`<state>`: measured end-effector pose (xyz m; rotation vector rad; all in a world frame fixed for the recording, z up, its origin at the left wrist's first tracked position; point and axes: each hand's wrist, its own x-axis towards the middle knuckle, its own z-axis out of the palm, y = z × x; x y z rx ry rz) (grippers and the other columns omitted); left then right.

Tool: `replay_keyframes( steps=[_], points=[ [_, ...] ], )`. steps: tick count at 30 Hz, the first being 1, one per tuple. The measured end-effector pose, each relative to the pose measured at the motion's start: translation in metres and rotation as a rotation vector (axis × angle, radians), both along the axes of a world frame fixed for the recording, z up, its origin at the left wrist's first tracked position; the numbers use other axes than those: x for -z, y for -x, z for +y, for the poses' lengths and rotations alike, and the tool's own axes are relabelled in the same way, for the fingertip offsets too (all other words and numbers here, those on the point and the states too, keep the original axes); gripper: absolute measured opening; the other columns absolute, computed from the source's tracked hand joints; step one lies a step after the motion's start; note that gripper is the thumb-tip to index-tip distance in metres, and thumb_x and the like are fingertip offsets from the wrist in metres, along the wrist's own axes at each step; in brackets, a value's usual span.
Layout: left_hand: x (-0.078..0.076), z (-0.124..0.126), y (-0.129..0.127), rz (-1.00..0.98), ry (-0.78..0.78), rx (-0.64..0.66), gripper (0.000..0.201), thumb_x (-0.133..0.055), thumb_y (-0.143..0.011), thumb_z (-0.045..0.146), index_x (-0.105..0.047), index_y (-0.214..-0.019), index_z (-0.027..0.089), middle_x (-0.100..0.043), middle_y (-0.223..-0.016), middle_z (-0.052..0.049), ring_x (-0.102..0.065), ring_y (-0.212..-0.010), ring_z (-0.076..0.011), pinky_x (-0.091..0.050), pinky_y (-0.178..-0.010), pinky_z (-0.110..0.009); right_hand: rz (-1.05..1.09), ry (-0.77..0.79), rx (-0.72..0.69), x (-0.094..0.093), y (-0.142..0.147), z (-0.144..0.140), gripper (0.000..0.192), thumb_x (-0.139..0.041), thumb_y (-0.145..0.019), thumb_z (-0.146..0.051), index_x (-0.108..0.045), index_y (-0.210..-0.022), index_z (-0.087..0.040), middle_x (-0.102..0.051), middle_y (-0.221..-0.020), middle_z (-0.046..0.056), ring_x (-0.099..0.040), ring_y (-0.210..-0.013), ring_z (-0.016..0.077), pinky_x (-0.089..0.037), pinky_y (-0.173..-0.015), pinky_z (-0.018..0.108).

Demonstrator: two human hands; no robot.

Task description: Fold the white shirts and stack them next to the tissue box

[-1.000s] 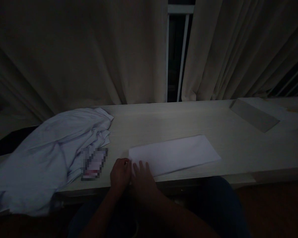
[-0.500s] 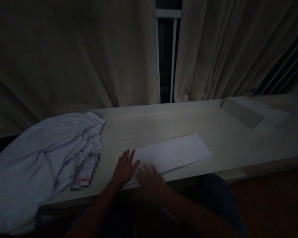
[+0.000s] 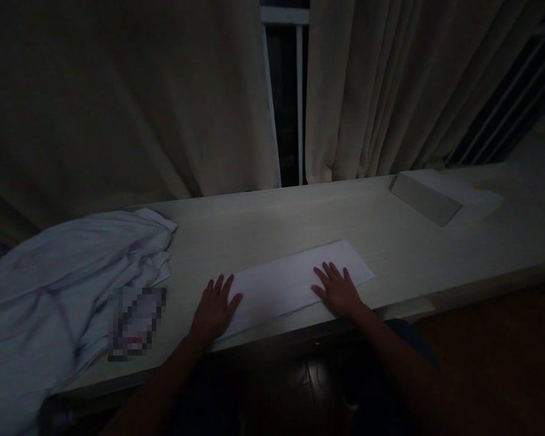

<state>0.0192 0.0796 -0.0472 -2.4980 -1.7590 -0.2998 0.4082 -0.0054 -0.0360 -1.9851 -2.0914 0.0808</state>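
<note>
Folded cloth (image 3: 272, 289) lies on a pale table (image 3: 272, 227) beside parted curtains (image 3: 200, 115).

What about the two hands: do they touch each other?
No, a wide stretch of the folded white cloth shows between the left hand and the right hand.

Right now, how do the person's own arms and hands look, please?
The left hand and right hand wear no gloves. The visible forearms are bare too: no sleeve, watch or bracelet shows. It is too dim to judge small markings.
</note>
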Motion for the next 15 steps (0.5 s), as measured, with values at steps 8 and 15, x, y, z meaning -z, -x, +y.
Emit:
replay_keyframes(
  steps=[8,15],
  points=[
    [0.002,0.004,0.003,0.015,-0.026,0.015,0.068,-0.031,-0.093,0.057,-0.031,-0.15,0.02,-0.03,-0.157,-0.011,-0.018,-0.147,-0.0304,-0.024,-0.116,-0.049,0.016,-0.029,0.218,0.01,-0.045,-0.008,0.059,-0.033,-0.098,-0.056,-0.031,-0.151,-0.031,-0.024,-0.159,0.006,-0.014,-0.147,0.0323,-0.006,-0.114,0.059],
    [0.003,0.011,0.005,0.032,-0.024,0.039,0.067,-0.031,-0.093,0.056,-0.032,-0.149,0.02,-0.032,-0.156,-0.009,-0.022,-0.146,-0.0286,-0.025,-0.116,-0.049,0.271,-0.192,0.57,0.009,-0.092,-0.019,0.058,-0.035,-0.097,-0.045,-0.044,-0.142,-0.009,-0.048,-0.142,0.023,-0.044,-0.131,0.0345,-0.029,-0.108,0.054]
  ],
)
